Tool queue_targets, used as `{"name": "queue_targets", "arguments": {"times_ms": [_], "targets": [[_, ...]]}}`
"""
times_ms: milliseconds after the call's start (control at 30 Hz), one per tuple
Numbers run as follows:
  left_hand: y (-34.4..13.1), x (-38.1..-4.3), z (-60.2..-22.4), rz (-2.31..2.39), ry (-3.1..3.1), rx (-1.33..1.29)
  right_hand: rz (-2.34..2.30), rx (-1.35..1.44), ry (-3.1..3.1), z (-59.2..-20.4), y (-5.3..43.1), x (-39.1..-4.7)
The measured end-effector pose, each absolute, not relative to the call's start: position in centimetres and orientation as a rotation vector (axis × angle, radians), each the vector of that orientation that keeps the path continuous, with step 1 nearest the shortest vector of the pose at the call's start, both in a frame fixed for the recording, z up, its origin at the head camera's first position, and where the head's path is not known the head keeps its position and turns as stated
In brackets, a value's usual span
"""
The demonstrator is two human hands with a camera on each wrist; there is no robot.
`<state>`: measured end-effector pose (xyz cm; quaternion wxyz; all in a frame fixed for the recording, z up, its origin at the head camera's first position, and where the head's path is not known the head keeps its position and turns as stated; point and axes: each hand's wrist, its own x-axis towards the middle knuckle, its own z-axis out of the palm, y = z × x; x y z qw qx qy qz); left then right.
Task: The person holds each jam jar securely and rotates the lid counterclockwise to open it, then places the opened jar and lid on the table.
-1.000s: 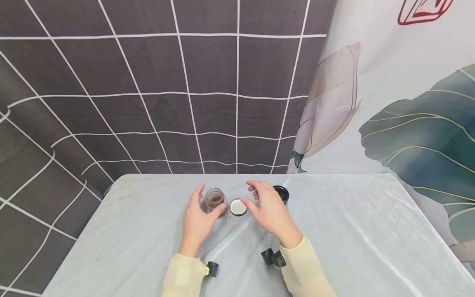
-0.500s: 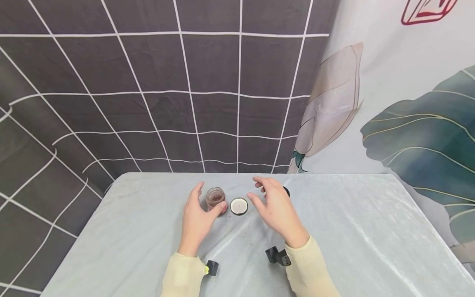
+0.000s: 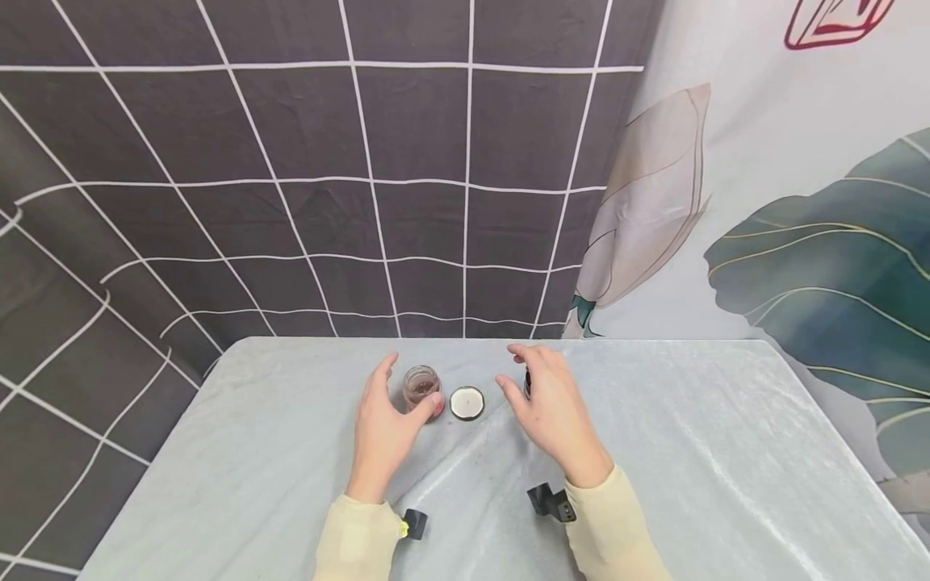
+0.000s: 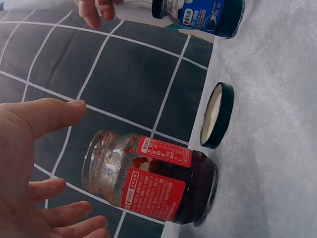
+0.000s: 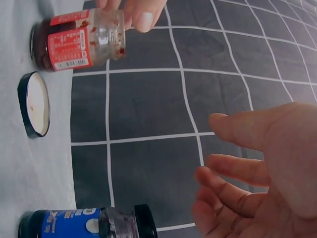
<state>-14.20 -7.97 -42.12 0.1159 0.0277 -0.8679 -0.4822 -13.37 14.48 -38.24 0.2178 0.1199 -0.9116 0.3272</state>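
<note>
A glass jar with a red label (image 4: pixel 156 193) stands uncapped on the table, dark red contents inside and smears up its wall. My left hand (image 3: pixel 385 432) is beside it with thumb and fingers spread; in the left wrist view they look apart from the glass. A lid (image 3: pixel 467 403) lies to the jar's right, pale inside facing up. Further right is a blue-labelled jar (image 5: pixel 69 224) with a black lid (image 5: pixel 144 221) on. My right hand (image 3: pixel 552 415) hovers over it, fingers loosely bent and holding nothing, hiding most of that jar in the head view.
A pale grey cloth covers the table (image 3: pixel 712 500). Dark fabric with white grid lines (image 3: pixel 407 218) hangs behind and to the left. Leaf-patterned cloth (image 3: pixel 654 210) hangs at the right. Small black devices (image 3: pixel 552 502) sit at the wrists.
My right hand has moved rightward, away from the loose lid and across the blue-labelled jar, whose black lid now peeks out left of the hand. My left hand has barely moved.
</note>
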Motion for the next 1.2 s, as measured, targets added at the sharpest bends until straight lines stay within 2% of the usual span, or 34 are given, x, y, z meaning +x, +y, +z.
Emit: {"name": "queue_targets", "arguments": {"times_ms": [667, 1200], "targets": [[-7.5, -13.8, -41.3, -1.399, -2.53, 0.042, 0.926, 0.262, -2.564, -38.3, 15.6, -13.5], [-6.8, -13.2, -40.3, -1.353, -2.423, -0.084, 0.948, 0.131, -2.589, -38.2, 16.5, -13.6]]}}
